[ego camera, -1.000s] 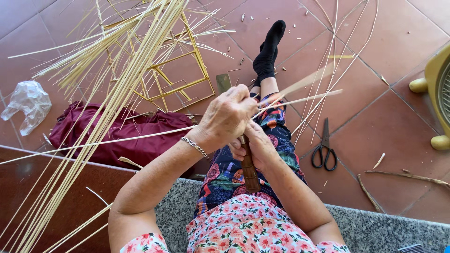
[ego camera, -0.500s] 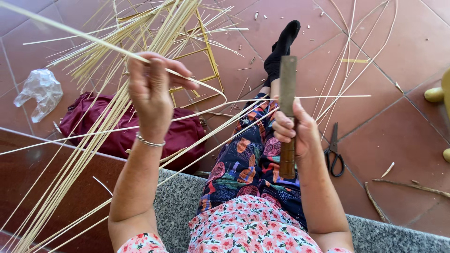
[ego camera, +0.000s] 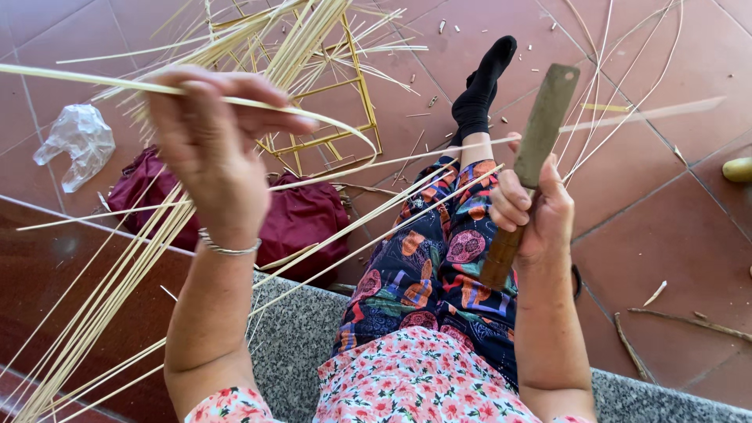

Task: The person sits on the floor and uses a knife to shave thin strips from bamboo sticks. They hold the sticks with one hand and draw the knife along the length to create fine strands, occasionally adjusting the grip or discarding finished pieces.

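Head view, near to far. Nearest the camera, the person sits on a speckled stone ledge [ego camera: 290,337], floral top and patterned trousers in the foreground, one leg stretched over the red tile floor [ego camera: 642,219] to a black sock [ego camera: 482,86]

Right hand [ego camera: 536,215]: closed round the wooden handle of a knife [ego camera: 533,157]. Since a second ago, when both hands met low over the lap with the blade buried between them, this hand has lifted; the flat blade now stands clear, long axis near upright, tip tilted up and to the right, handle end down toward the lap.

Left hand [ego camera: 211,149]: raised high and apart from the right, fingers pinched on a thin strip [ego camera: 329,125]. The strip enters from the left edge, passes through the fingers, curls down in a loop and then runs roughly level to the right, past the blade. Half a second ago the hand was already lifted; it has since drawn closer to the camera. The separation suggests a cut just finished and a strip pulled free.

Beyond: a sheaf of strips [ego camera: 117,290] slants from lower left to upper middle, over a maroon bag [ego camera: 305,219] and a yellow frame [ego camera: 345,102]; a clear plastic bag [ego camera: 78,141] lies far left
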